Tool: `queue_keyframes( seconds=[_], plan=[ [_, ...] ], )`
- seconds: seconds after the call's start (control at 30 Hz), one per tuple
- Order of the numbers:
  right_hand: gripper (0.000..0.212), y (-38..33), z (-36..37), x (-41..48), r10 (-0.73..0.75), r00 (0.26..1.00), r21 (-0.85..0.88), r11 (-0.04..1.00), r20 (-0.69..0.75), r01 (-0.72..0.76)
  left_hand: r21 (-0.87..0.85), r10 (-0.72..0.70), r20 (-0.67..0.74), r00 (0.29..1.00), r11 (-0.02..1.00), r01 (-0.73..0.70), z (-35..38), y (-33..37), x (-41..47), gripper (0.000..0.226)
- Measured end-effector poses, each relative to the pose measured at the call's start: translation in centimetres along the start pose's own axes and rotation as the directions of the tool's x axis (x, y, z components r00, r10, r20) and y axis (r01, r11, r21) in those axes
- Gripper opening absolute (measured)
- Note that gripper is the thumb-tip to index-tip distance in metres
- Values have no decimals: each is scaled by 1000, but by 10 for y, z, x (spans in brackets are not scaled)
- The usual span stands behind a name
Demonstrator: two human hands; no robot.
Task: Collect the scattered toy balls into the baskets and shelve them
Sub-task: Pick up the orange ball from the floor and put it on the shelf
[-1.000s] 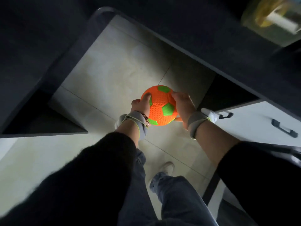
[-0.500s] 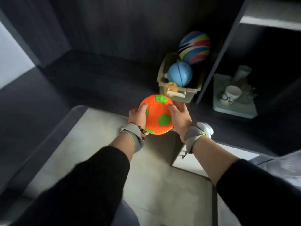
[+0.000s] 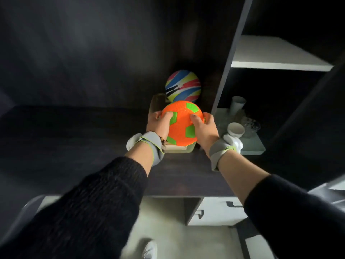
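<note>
An orange ball with green patches (image 3: 182, 124) is gripped from both sides, my left hand (image 3: 158, 123) on its left and my right hand (image 3: 206, 128) on its right. I hold it right over a beige basket (image 3: 178, 148) that stands on the dark shelf (image 3: 93, 131). The ball hides most of the basket and whatever lies inside. A striped multicolour ball (image 3: 183, 86) rests at the basket's far end, against the dark back wall.
A dark upright panel (image 3: 229, 53) stands just right of the basket. Beyond it, a pale tray (image 3: 255, 146) holds white cups (image 3: 235, 129) and glassware. A white shelf board (image 3: 276, 55) is above. White drawers (image 3: 214, 212) and pale floor lie below.
My view has swung up from the floor to the shelf. Both hands have carried the orange ball forward until it sits over the basket, covering the blue ball seen there before.
</note>
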State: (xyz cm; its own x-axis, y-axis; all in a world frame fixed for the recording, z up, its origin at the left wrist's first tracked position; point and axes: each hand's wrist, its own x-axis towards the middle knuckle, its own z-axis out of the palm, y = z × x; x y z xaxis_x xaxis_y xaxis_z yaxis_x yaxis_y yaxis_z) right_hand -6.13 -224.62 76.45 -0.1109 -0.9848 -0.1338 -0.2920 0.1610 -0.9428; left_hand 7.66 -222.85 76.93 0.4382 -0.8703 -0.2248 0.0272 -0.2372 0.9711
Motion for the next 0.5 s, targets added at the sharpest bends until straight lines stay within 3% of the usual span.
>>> queue_keyframes(
  seconds=[0.1, 0.17, 0.23, 0.3, 0.4, 0.5],
  plan=[
    [64, -6, 18, 21, -30, 991, -105, 994, -128, 17, 125, -12, 81, 997, 992, 2, 12, 0, 47, 55],
    [59, -5, 29, 31, -87, 978, -261, 965, -187, 36, 272, 43, 135, 990, 959, -78, 21, -5, 73, 57],
    [52, -1, 38, 38, -125, 977, -420, 907, -170, 43, 455, 86, 271, 959, 866, -206, 32, -16, 91, 51],
    [47, 6, 43, 45, -59, 990, -520, 854, -126, -15, 547, 81, 393, 916, 781, -303, 43, -28, 103, 47],
    [46, 18, 47, 50, 83, 990, -592, 795, -112, -134, 602, 85, 434, 897, 713, -359, 51, -34, 118, 32],
    [47, 24, 46, 53, 106, 991, -623, 770, -87, -137, 636, 83, 409, 909, 688, -349, 48, -31, 125, 12]
  ],
)
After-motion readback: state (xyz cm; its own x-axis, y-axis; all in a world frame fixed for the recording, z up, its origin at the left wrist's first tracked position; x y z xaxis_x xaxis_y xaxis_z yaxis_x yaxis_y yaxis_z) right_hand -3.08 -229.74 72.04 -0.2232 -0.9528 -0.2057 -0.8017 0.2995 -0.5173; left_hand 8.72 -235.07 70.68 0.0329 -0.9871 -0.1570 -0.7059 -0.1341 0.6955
